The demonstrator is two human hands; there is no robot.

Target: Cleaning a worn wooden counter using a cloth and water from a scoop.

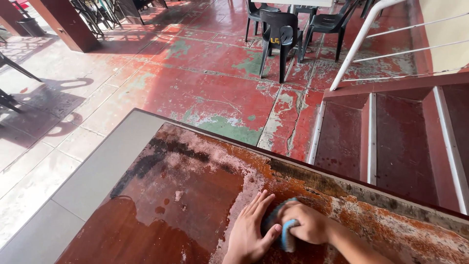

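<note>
— Scrubbing pad [287,233], blue and dark, is seen pressed on the worn reddish surface [185,195] near the bottom edge of the view; what of it is hidden?

— Most of the pad is covered by the right hand [305,224], so its full shape cannot be made out. Only a blue edge and a dark strip beside the knuckles are shown. Both forearms are cut off by the lower frame.

— How are the hands posed?

— The right hand is curled down over the pad, fingers closed around it, with the forearm running off to the lower right. The left hand [250,230] is laid flat on the surface just beside the pad, fingers straight and held together, thumb spread toward the pad and touching its edge.

— And the setting?

— The surface is seen stained black and orange, with a wet dark patch at lower left and a grey border [97,176] along its left side. Beyond it, a red painted floor [210,68], black plastic chairs [279,36] and red steps [391,137] with a white handrail [359,44] are visible.
</note>
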